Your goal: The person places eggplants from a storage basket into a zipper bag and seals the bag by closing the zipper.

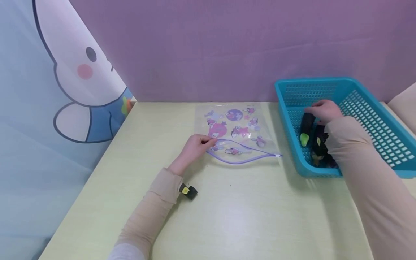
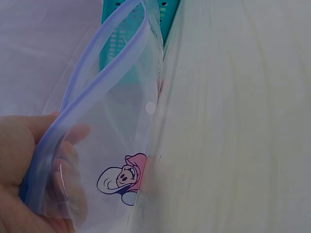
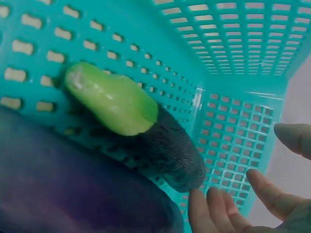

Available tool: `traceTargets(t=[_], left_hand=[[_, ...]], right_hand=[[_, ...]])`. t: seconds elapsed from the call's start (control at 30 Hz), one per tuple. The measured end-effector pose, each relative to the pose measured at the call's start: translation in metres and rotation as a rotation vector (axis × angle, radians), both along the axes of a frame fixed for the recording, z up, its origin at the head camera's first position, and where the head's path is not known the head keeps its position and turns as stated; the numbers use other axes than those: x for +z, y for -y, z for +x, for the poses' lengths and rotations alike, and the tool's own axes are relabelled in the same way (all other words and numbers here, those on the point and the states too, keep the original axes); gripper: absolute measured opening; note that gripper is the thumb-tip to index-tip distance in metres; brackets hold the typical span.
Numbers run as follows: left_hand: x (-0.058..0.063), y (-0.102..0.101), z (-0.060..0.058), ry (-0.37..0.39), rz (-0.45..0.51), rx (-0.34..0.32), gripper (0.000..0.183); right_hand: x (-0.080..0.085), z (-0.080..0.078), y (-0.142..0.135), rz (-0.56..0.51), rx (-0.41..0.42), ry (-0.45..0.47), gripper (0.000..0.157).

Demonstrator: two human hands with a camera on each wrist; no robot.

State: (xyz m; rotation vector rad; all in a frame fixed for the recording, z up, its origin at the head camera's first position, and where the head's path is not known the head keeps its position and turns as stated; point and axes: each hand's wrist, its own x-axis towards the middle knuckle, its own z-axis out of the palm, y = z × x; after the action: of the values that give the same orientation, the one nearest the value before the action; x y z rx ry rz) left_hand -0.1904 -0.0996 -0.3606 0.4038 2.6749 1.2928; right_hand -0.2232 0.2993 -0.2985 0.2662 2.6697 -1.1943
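Note:
My left hand [image 1: 196, 147] pinches the left end of the rim of a clear zip bag [image 1: 238, 122] printed with cartoon figures. The bag lies flat on the table, its purple-edged mouth gaping, with a white slider at the right end. In the left wrist view, the thumb and fingers hold both sides of that rim. My right hand [image 1: 325, 110] reaches into a teal basket [image 1: 289, 144]. In the right wrist view its fingers are spread, with fingertips at the dark end of a black, bumpy, eggplant-like thing with a light green cap [image 3: 114, 99]. Beside that lies a larger dark purple, smooth thing [image 3: 82, 179].
The basket has slotted walls and stands at the table's [image 1: 247, 216] back right. A purple cloth [image 1: 208, 54] rises behind the table, and a blue cartoon cloth [image 1: 26, 162] hangs on the left. A small black device [image 1: 190, 192] sits at the left cuff.

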Motion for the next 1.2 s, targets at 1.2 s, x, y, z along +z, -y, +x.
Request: traceTargets(t=[1.2], left_hand=[[-0.001,-0.001,0.002,0.021,-0.017,0.017,0.036]], right_hand=[[-0.020,-0.017,0.006,0.414,0.181,-0.007,0.041]])
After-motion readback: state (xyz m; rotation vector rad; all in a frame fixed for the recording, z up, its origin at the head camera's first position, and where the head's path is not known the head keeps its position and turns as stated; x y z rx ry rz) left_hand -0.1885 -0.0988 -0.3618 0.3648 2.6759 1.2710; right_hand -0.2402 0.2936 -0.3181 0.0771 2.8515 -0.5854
